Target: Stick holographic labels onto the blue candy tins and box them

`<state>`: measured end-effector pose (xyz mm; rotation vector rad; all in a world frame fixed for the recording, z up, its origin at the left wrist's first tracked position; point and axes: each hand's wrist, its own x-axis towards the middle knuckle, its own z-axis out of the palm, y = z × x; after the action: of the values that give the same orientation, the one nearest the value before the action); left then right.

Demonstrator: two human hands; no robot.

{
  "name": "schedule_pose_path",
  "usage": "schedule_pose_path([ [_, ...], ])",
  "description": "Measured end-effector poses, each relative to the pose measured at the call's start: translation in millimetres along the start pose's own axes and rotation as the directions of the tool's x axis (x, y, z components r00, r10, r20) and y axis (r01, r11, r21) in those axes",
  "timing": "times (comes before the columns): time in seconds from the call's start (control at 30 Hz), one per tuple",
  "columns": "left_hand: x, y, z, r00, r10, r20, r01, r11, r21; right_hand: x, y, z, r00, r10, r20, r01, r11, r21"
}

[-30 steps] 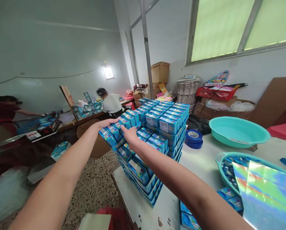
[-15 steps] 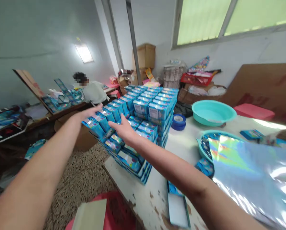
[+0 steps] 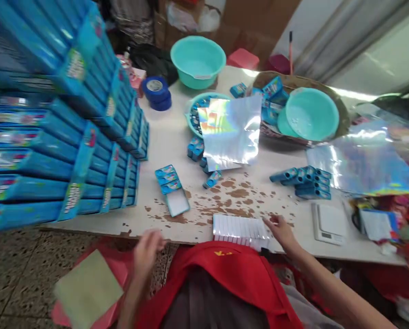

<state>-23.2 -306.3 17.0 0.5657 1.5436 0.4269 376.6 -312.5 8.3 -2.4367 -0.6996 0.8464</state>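
Observation:
My right hand [image 3: 282,232] is open, its fingers stretched toward the right end of a row of white packets [image 3: 240,227] at the table's front edge. Whether the fingertips touch the row, I cannot tell. My left hand [image 3: 150,246] is over the front edge, blurred by motion, with fingers loosely apart and nothing visible in it. Beyond it lies a small blue display box [image 3: 178,202], part filled with blue packs, its white inside showing. Tall stacks of filled blue boxes [image 3: 74,178] rise on the left. My red apron [image 3: 221,258] shows below the packets.
Behind are a turquoise basin [image 3: 197,61], blue tape rolls [image 3: 156,91] and shiny silver sheets [image 3: 232,130] over another basin. To the right are a second turquoise basin [image 3: 309,114], piled blue packs [image 3: 312,183] and a white scale [image 3: 328,223]. A red stool [image 3: 117,269] stands lower left.
My view has swung right and down from the blue stacks to the table in front of me. Both hands have left the top of the stack and come back toward my body.

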Motion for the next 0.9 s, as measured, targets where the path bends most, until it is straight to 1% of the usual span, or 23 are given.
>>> schedule_pose_path([
  [0.03,11.5,-12.8,26.3,0.999,0.026,0.023,-0.027,0.998,0.055,0.7,26.3,0.5,0.995,0.102,0.022,-0.102,0.995,0.020],
  [0.07,24.4,-22.4,52.3,0.997,0.049,0.061,-0.056,0.991,0.123,0.0,47.3,2.8,0.981,0.181,0.072,-0.185,0.981,0.055],
  [0.1,37.8,-29.2,77.6,0.992,0.050,0.116,-0.071,0.981,0.183,-1.1,63.4,6.2,0.963,0.233,0.133,-0.246,0.964,0.096],
  [0.13,50.6,-33.6,101.2,0.983,0.019,0.184,-0.059,0.975,0.216,-1.9,75.1,10.3,0.946,0.257,0.198,-0.286,0.948,0.138],
  [0.17,62.1,-36.2,122.5,0.969,-0.021,0.246,-0.032,0.978,0.207,-2.0,83.2,14.1,0.934,0.260,0.244,-0.306,0.935,0.177],
  [0.2,71.5,-37.2,141.0,0.956,-0.051,0.290,0.008,0.989,0.147,-1.0,88.3,17.2,0.931,0.249,0.268,-0.309,0.927,0.212],
  [0.23,78.5,-37.0,156.4,0.948,-0.057,0.313,0.041,0.997,0.058,1.1,91.2,18.9,0.934,0.231,0.274,-0.301,0.921,0.247],
  [0.3,86.4,-32.7,178.6,0.953,-0.004,0.304,0.041,0.992,-0.117,8.9,91.6,17.1,0.943,0.192,0.273,-0.277,0.906,0.320],
  [0.33,88.1,-28.2,186.3,0.959,0.033,0.281,0.016,0.985,-0.171,14.4,89.9,13.5,0.950,0.167,0.264,-0.256,0.899,0.356],
  [0.4,89.6,-13.4,197.8,0.970,0.098,0.223,-0.048,0.974,-0.220,27.7,84.2,2.0,0.965,0.096,0.244,-0.199,0.875,0.442],
  [0.43,90.2,-2.8,202.7,0.973,0.149,0.178,-0.103,0.964,-0.244,34.7,81.0,-4.9,0.966,0.053,0.254,-0.176,0.856,0.487],
  [0.47,91.0,9.7,207.5,0.969,0.216,0.117,-0.177,0.946,-0.273,41.3,78.3,-12.0,0.957,0.009,0.291,-0.166,0.836,0.522],
  [0.5,92.0,23.8,212.0,0.955,0.294,0.042,-0.269,0.917,-0.295,47.3,76.5,-18.7,0.935,-0.035,0.352,-0.173,0.824,0.540],
  [0.53,92.9,38.9,216.3,0.926,0.376,-0.039,-0.369,0.878,-0.304,52.1,76.1,-24.7,0.898,-0.066,0.434,-0.195,0.825,0.530],
  [0.6,94.1,69.1,223.4,0.834,0.525,-0.172,-0.552,0.782,-0.290,58.3,80.3,-33.6,0.787,-0.075,0.613,-0.253,0.867,0.430],
  [0.63,93.9,82.5,225.9,0.791,0.578,-0.201,-0.612,0.739,-0.283,59.9,85.1,-36.6,0.733,-0.058,0.677,-0.270,0.890,0.368],
  [0.67,93.2,93.8,227.8,0.761,0.616,-0.205,-0.648,0.704,-0.289,60.7,91.2,-38.8,0.697,-0.041,0.716,-0.274,0.908,0.318],
  [0.7,92.0,102.6,229.4,0.746,0.639,-0.190,-0.663,0.685,-0.302,61.1,98.6,-40.7,0.685,-0.034,0.728,-0.264,0.919,0.291],
  [0.73,90.5,108.6,231.0,0.748,0.645,-0.158,-0.657,0.685,-0.314,61.1,106.8,-42.8,0.698,-0.041,0.715,-0.238,0.929,0.285],
  [0.77,88.6,111.8,233.3,0.765,0.634,-0.113,-0.633,0.708,-0.313,60.6,115.5,-45.3,0.725,-0.059,0.686,-0.193,0.939,0.285],
  [0.8,86.6,112.3,236.6,0.791,0.609,-0.061,-0.597,0.747,-0.292,59.3,124.7,-48.8,0.760,-0.081,0.645,-0.135,0.951,0.278],
  [0.87,81.8,106.2,247.5,0.838,0.544,0.050,-0.528,0.830,-0.179,53.0,143.9,-59.1,0.815,-0.120,0.567,-0.024,0.971,0.240],
  [0.9,79.0,100.1,255.0,0.848,0.520,0.103,-0.513,0.854,-0.087,47.2,154.2,-65.9,0.832,-0.129,0.539,0.007,0.975,0.223],
])
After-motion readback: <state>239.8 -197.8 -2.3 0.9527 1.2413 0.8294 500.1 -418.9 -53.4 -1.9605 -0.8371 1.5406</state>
